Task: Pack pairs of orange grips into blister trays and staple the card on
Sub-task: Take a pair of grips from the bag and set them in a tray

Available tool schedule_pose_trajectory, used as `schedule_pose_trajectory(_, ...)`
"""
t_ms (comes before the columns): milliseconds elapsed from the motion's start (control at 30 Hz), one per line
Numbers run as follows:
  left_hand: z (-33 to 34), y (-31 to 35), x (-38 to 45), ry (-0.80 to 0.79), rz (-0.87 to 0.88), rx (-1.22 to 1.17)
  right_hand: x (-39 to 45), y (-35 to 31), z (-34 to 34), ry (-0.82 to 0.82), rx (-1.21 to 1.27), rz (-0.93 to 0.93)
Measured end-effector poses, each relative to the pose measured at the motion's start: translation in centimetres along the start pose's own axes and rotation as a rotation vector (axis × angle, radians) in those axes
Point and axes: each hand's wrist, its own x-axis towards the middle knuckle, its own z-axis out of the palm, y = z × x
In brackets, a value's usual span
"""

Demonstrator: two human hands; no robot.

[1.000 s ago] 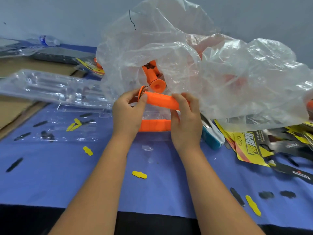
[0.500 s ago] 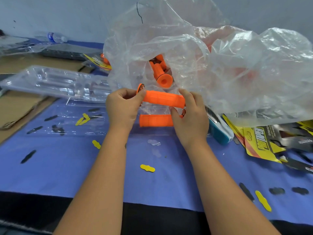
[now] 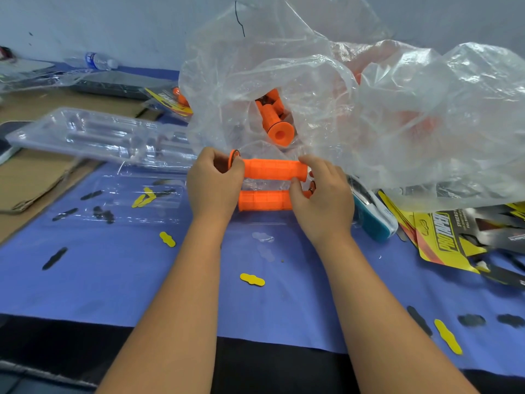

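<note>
An orange grip (image 3: 274, 169) lies level between both hands. My left hand (image 3: 213, 183) grips its flanged left end, and my right hand (image 3: 324, 194) pinches its right end. Just below it a second orange grip (image 3: 264, 200) lies in a clear blister tray (image 3: 264, 223) on the blue cloth, partly hidden by both hands. More orange grips (image 3: 274, 120) lie inside the open mouth of a large clear plastic bag (image 3: 397, 123) behind. Printed yellow and black cards (image 3: 443, 237) are piled at the right.
A stack of clear blister trays (image 3: 93, 135) lies at the left, with another flat tray (image 3: 119, 200) in front of it. A teal stapler (image 3: 375, 214) sits right of my right hand. Yellow and black punched scraps (image 3: 252, 280) dot the cloth. A water bottle (image 3: 96, 60) lies far back.
The upper grip has come down a little toward the lower grip in the tray, with both hands still holding its ends. The camera view has shifted slightly.
</note>
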Motion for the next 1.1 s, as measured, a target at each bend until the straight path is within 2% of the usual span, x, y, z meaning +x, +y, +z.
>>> schedule_pose_trajectory(367, 0.1, -0.5, 0.1, -0.009, 0.089, 0.113, 0.0, -0.5, -0.4, -0.038, 0.019, -0.014)
schedule_pose_trajectory(533, 0.1, -0.9, 0.3, 0.064, 0.032, 0.44, 0.0, -0.6, -0.4, -0.052, 0.022, 0.017)
schedule_pose_trajectory(667, 0.2, -0.9, 0.3, 0.012, 0.013, 0.532, 0.0, -0.3, -0.5, -0.057, -0.009, 0.014)
schedule_pose_trajectory(767, 0.0, -0.4, 0.4, 0.006, -0.01, 0.336, 0.0, -0.1, -0.4, -0.052, -0.024, 0.032)
schedule_pose_trajectory(900, -0.8, 0.2, 0.5, 0.084, -0.137, -0.288, -0.1, -0.3, -0.6, -0.019, -0.011, 0.032)
schedule_pose_trajectory(967, -1.0, 0.1, 0.7, 0.102, -0.187, -0.512, -0.2, -0.6, -0.8, -0.042, -0.018, -0.007)
schedule_pose_trajectory(1100, -0.7, -0.2, 0.4, -0.031, -0.168, -0.514, -0.3, -0.9, -0.7, -0.158, -0.103, -0.054)
